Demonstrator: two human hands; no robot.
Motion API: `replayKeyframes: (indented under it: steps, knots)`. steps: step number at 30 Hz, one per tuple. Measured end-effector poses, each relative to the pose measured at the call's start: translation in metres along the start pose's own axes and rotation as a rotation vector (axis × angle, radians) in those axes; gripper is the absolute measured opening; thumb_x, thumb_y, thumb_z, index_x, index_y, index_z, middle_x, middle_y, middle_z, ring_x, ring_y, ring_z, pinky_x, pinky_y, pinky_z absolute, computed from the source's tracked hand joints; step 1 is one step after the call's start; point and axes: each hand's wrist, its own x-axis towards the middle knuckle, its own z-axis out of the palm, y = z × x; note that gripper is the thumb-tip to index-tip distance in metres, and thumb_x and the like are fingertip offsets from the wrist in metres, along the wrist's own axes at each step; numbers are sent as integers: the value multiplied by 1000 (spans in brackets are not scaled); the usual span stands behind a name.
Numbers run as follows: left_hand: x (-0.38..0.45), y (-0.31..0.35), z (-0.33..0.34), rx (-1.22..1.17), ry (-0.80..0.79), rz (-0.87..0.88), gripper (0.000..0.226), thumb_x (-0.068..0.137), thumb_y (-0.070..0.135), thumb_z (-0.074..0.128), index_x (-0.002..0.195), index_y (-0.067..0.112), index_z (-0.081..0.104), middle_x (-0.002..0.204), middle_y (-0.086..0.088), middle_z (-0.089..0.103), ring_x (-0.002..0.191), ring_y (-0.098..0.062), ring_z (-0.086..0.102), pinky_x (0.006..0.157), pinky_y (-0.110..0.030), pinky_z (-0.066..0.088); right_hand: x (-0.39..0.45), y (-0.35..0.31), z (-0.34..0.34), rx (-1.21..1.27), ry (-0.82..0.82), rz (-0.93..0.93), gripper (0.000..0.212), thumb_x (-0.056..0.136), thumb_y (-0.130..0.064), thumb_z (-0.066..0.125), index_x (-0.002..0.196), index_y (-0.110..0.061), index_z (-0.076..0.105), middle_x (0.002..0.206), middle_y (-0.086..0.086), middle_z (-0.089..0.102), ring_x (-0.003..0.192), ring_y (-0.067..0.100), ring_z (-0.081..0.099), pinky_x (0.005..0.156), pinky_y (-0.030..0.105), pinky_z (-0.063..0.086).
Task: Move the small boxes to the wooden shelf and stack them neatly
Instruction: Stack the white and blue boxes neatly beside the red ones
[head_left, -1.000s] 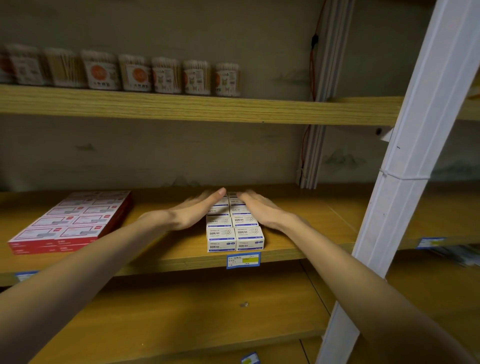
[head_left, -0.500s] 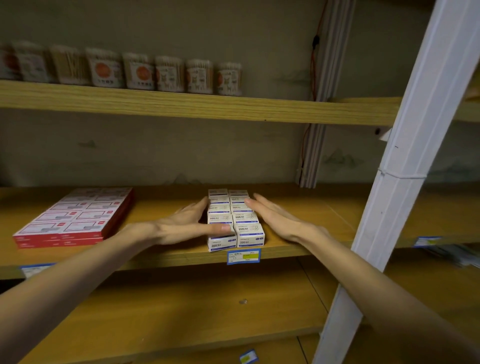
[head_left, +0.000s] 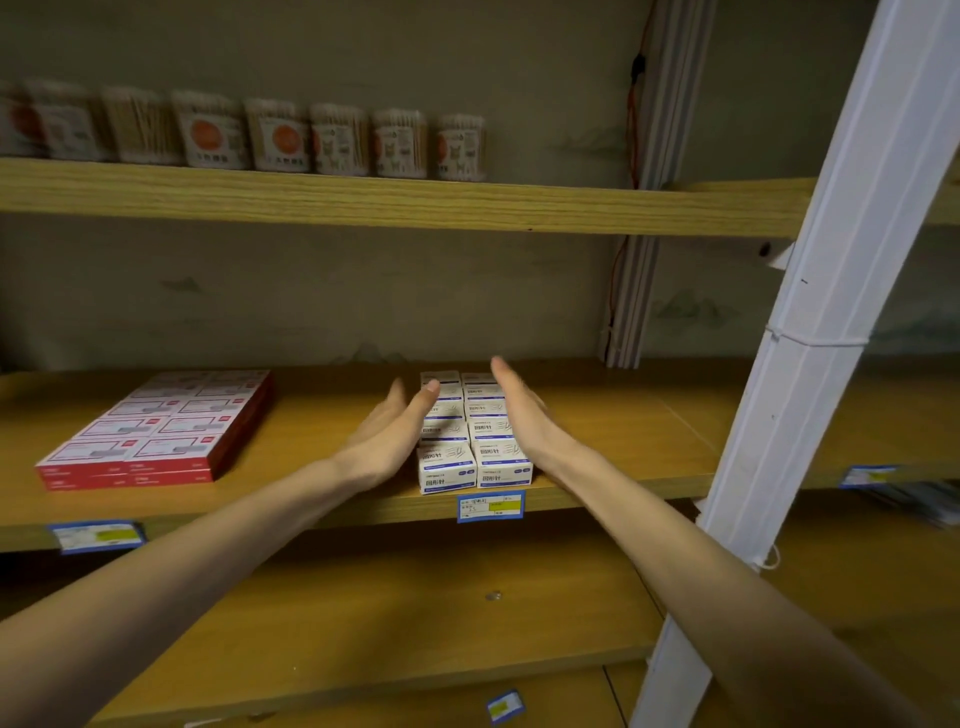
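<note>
— boxes: where?
— small boxes (head_left: 474, 434) in a double row on wooden shelf (head_left: 597, 447), long axis running near to far. flanked by left hand (head_left: 387, 441) and right hand (head_left: 519, 415), equally close.
— grip?
— none. fingers straight, palms facing the stack, holding nothing.
— versus half a second ago?
— palms turned upright, left thumb off the near box.

Dim greenish wall (head_left: 363, 291) behind, white slanted post (head_left: 810, 332) at right

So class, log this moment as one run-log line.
left hand: open, beside white boxes | right hand: open, other side | boxes: on shelf
</note>
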Motion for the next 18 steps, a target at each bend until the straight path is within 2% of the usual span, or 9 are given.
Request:
replayKeyframes:
  steps: [1,3,9,13,16,18]
  knots:
    - [1,0,3,76,-5,7,91,92,82,12,162,26,3,169,4,7,155,-22,11,123,-44,12,0,0,4,-36,13,-11,74,98,-75,15,160,-35,19,168,-10,16,155,14,12,127,48,9]
    - [3,1,8,165,-9,16,86,95,77,8,163,24,2,169,2,13,154,-25,18,121,-43,17,1,2,8,-58,43,-13,76,97,-76,15,161,-35,13,169,-11,8,156,13,5,127,49,6]
    - [0,15,8,240,-46,80,71,105,60,10,162,17,5,166,-2,25,152,-22,25,121,-38,18,4,-1,10,-82,14,-1,74,99,-72,14,162,-33,12,170,-9,6,156,14,4,127,50,6]
    - [-1,14,5,255,-68,131,58,108,50,15,159,22,18,161,-1,36,146,-19,34,119,-38,20,4,-5,12,-76,3,32,87,90,-82,17,161,-33,14,170,-4,14,155,18,16,126,52,14]
    - [-2,16,4,305,-72,131,57,108,46,14,159,20,18,162,-2,34,147,-19,32,121,-38,14,2,-6,13,-135,10,15,79,97,-76,15,162,-31,12,170,-6,8,156,16,8,127,51,9]
    - [-2,17,4,311,-75,123,58,108,48,14,159,21,18,161,-2,36,146,-19,34,121,-39,16,2,-4,12,-179,23,17,81,96,-77,13,162,-31,13,171,-6,7,157,15,6,126,51,8]
